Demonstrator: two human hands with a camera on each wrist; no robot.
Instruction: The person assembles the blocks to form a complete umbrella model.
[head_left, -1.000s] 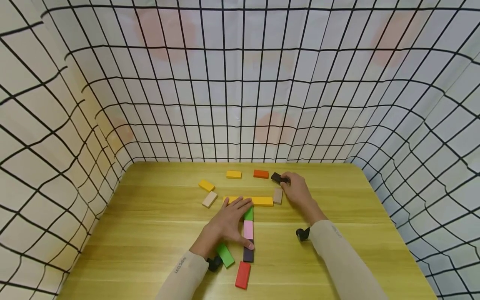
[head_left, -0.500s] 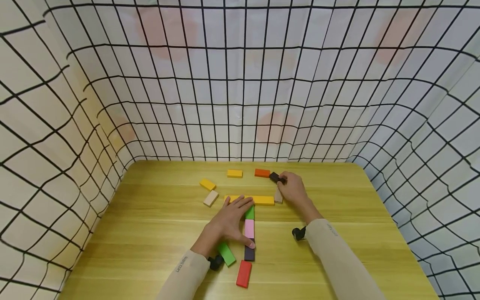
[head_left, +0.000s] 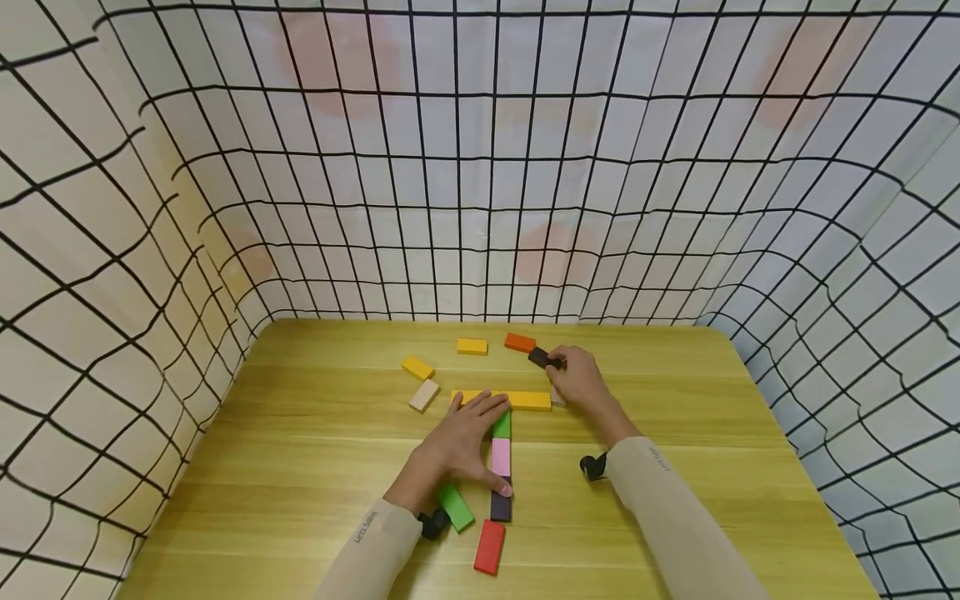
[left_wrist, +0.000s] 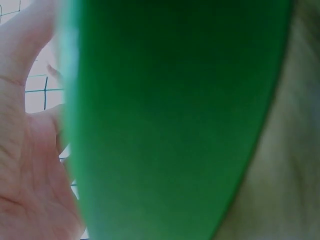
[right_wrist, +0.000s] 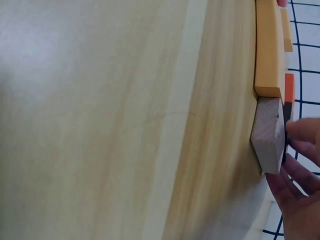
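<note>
My right hand [head_left: 585,385] pinches a black block [head_left: 538,357] near the back of the table, its end against or very close to an orange-red block [head_left: 520,342]. In the right wrist view a plain wooden block [right_wrist: 267,132] stands in front of those fingers, at the end of a yellow block [right_wrist: 270,50]. My left hand [head_left: 457,446] lies with spread fingers over the yellow row [head_left: 528,401] and the top of a column: green block [head_left: 502,426], pink block [head_left: 501,457], dark block [head_left: 501,507]. Its thumb touches the dark one.
Below the column lies a red block [head_left: 489,547]. A loose green block [head_left: 455,508] sits by the left wrist and fills much of the left wrist view. Two yellow blocks [head_left: 472,347] and a wooden block [head_left: 424,396] lie farther back. Black mesh [head_left: 487,208] surrounds the table.
The right hand has moved left with the black block, closing the gap to the orange-red block, which has shifted slightly left and turned. The left hand has stayed in place.
</note>
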